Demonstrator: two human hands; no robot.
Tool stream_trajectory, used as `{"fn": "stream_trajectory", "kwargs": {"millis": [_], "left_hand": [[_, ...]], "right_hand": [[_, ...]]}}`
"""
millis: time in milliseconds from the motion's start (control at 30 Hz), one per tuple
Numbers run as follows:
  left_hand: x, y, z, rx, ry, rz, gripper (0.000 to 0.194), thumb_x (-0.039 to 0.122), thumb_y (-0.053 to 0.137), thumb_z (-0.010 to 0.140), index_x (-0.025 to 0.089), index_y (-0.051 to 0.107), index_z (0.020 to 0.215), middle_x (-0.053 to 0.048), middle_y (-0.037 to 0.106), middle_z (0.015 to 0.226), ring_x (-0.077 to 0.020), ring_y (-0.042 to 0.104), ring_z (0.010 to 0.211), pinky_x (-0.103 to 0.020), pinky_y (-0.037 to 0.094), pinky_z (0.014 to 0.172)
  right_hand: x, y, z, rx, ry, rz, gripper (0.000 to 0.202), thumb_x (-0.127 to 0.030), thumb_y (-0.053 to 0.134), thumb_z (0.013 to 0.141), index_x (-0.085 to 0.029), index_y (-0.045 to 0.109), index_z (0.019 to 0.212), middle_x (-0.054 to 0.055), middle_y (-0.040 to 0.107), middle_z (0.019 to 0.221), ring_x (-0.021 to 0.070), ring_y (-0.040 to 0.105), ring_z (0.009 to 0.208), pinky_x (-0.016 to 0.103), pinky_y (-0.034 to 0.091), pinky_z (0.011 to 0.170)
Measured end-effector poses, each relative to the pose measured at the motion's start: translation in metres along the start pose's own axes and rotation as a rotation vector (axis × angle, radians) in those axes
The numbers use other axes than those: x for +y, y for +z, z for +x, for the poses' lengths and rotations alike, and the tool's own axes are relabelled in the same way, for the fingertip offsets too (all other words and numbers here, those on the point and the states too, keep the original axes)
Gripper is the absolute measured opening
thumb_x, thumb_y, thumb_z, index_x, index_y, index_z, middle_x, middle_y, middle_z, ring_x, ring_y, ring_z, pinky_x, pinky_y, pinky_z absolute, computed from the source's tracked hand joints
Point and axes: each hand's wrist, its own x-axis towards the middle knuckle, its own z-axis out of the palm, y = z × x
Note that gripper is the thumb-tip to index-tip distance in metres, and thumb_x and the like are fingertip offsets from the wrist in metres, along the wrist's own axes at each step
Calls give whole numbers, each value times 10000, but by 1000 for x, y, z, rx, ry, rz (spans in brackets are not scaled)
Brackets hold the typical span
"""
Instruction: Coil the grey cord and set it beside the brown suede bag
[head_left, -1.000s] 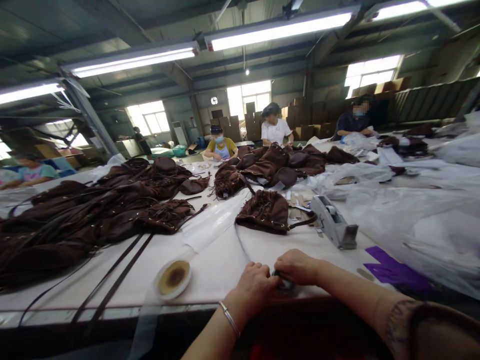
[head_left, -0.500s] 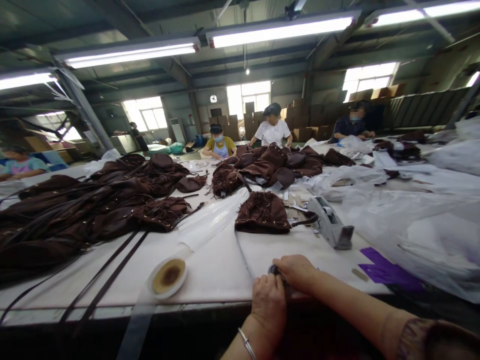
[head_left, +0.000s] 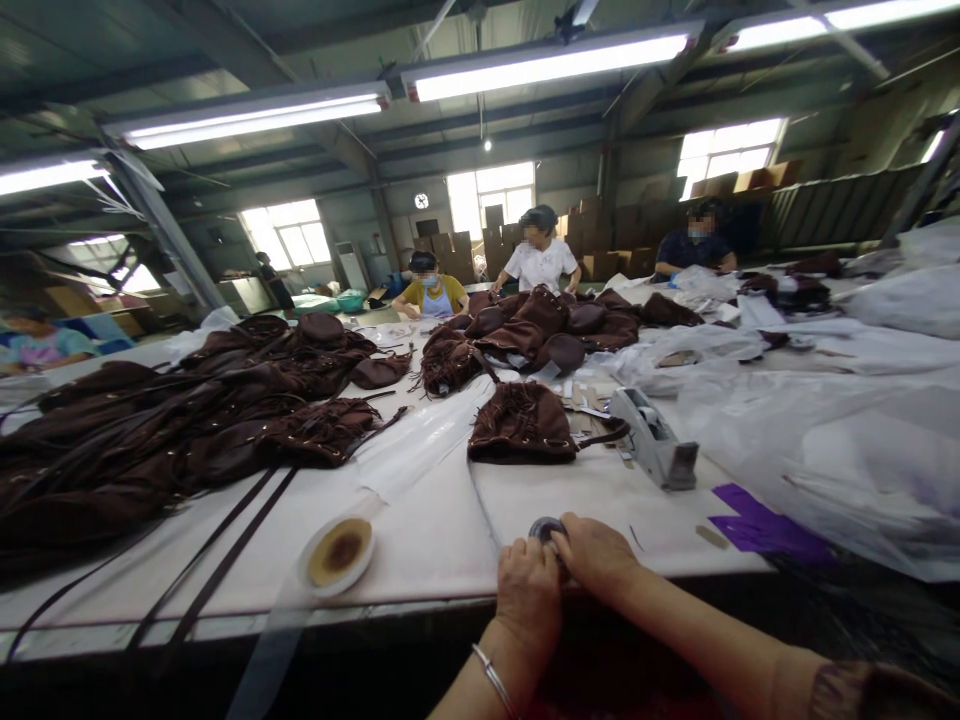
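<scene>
Grey, shiny round roll (head_left: pixel 547 525), perhaps of tape, between two bare hands near the table edge
From the head camera, the right hand (head_left: pixel 598 550) is closed with thumb and fingers on the roll's right side; the left hand (head_left: pixel 530 588) has its fingers bunched against the near side, tips hidden, and appears to grip it too. The roll thus lies right at the fingertips, just beyond the left knuckles. If either pinch loosened, it could slip and drop over the edge of the table (head_left: pixel 427 560), which is close under the wrists. Left of the hands, well apart, lies a clear tape roll (head_left: pixel 341 552); ahead of them, a brown bag (head_left: pixel 521 425); ahead and right, a grey dispenser (head_left: pixel 654 440)
</scene>
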Motion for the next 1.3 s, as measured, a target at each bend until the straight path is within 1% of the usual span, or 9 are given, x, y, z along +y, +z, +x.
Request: {"fn": "stream_trajectory", "kwargs": {"millis": [100, 167, 367, 500, 667, 767, 833, 1000, 1300], "left_hand": [[8, 1, -2, 11, -63, -25, 208, 78, 532, 905, 179, 673, 1021, -69, 649, 931, -235, 582, 868, -385, 458, 797], [2, -9, -1, -21, -25, -35, 227, 101, 531, 914, 205, 670, 1060, -69, 643, 966, -233, 576, 884, -386, 447, 815], [-54, -53, 13, -202, 280, -40, 234, 276, 612, 921, 335, 658, 1143, -44, 607, 1011, -214, 551, 925, -341, 412, 804], [-62, -46, 23, -244, 227, -22, 155, 406, 670, 889, 284, 716, 974, -48, 628, 940, -212, 570, 887, -333, 404, 760], [-23, -12, 17, -61, -85, -81, 185, 298, 606, 930, 239, 689, 1085, -71, 664, 1031, -248, 595, 948, -374, 416, 784], [-8, -9, 13, -64, -170, -104, 236, 199, 517, 957, 217, 665, 1139, -79, 669, 1041, -247, 605, 934, -386, 427, 786], [-12, -18, 11, -115, -121, -125, 223, 231, 536, 954, 230, 663, 1137, -75, 663, 1048, -250, 600, 947, -395, 429, 807], [-47, -47, 15, -248, 101, -115, 203, 442, 692, 864, 307, 722, 1013, -60, 608, 1038, -249, 553, 993, -377, 404, 841], [-60, -41, 24, -313, 108, -215, 211, 288, 627, 899, 329, 730, 1078, -38, 584, 936, -188, 542, 876, -289, 388, 769]], "right_hand": [[3, -4, 10, -17, -108, 11, 307, -260, 400, 955, -166, 692, 972, 142, 744, 957, 273, 698, 912, 324, 458, 728], [9, -10, 19, -47, -236, 12, 257, -278, 471, 928, -190, 712, 917, 116, 750, 948, 258, 691, 912, 307, 447, 743], [14, -25, 38, -119, -514, 5, 205, -320, 552, 886, -232, 737, 879, 67, 753, 913, 236, 675, 885, 294, 422, 759], [5, -22, 41, -72, -460, 14, 225, -358, 549, 893, -225, 729, 917, 82, 743, 967, 243, 666, 939, 299, 422, 782], [-6, -7, 38, 27, -181, 7, 369, -380, 420, 955, -143, 699, 1000, 162, 731, 976, 284, 680, 912, 330, 441, 717], [-7, -6, 40, -2, -189, -18, 291, -294, 479, 894, -139, 722, 932, 167, 741, 941, 292, 690, 880, 327, 437, 690], [-5, -10, 43, -33, -283, -30, 252, -282, 519, 859, -159, 737, 886, 151, 747, 931, 288, 688, 885, 323, 437, 706], [4, -21, 50, -94, -539, -19, 224, -306, 548, 844, -201, 739, 899, 97, 752, 943, 257, 677, 906, 312, 432, 759], [6, -12, 47, -43, -493, 69, 245, -353, 545, 888, -205, 734, 938, 71, 749, 967, 226, 668, 893, 286, 440, 755]]}}
